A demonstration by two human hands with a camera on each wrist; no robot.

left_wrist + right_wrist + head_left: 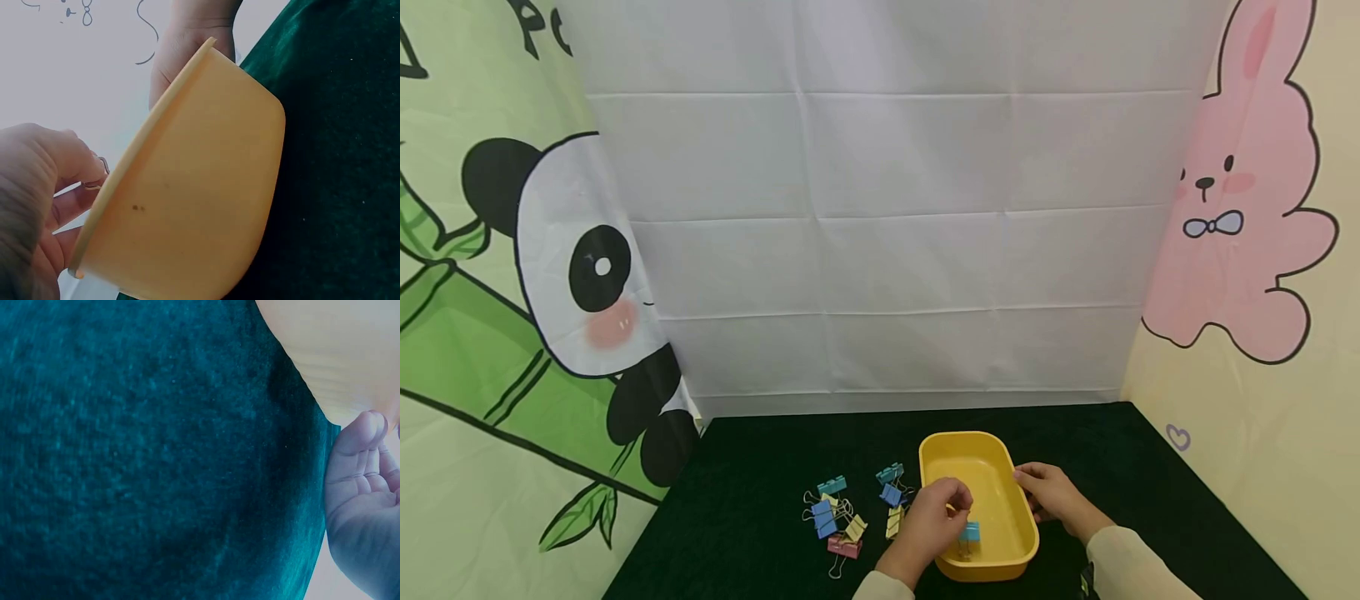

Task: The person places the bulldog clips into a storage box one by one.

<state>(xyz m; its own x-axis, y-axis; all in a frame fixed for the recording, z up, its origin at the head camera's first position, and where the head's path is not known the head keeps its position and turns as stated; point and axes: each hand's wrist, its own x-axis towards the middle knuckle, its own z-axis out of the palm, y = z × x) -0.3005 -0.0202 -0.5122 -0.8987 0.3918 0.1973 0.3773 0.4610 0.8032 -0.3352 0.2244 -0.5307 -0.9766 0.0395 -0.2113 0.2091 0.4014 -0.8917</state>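
A yellow plastic bin (1026,546) stands on the dark green cloth, its outer wall (187,181) filling much of the left wrist view. My left hand (934,512) is over the bin's left rim. Its thumb and fingers pinch the wire handle (94,184) of a binder clip; a blue clip body (971,532) shows just below that hand, inside the bin's outline. My right hand (1054,493) holds the bin's right rim, thumb at the edge and fingers against the outer side. In the right wrist view the right hand (365,487) meets the bin wall.
Left of the bin lies a loose pile of binder clips, with a blue clip (823,518) and a red clip (845,546) among them. Nearer the bin, a teal clip (890,473), a blue clip (892,495) and a yellow clip (893,522) form a row. A white cloth (902,250) hangs behind.
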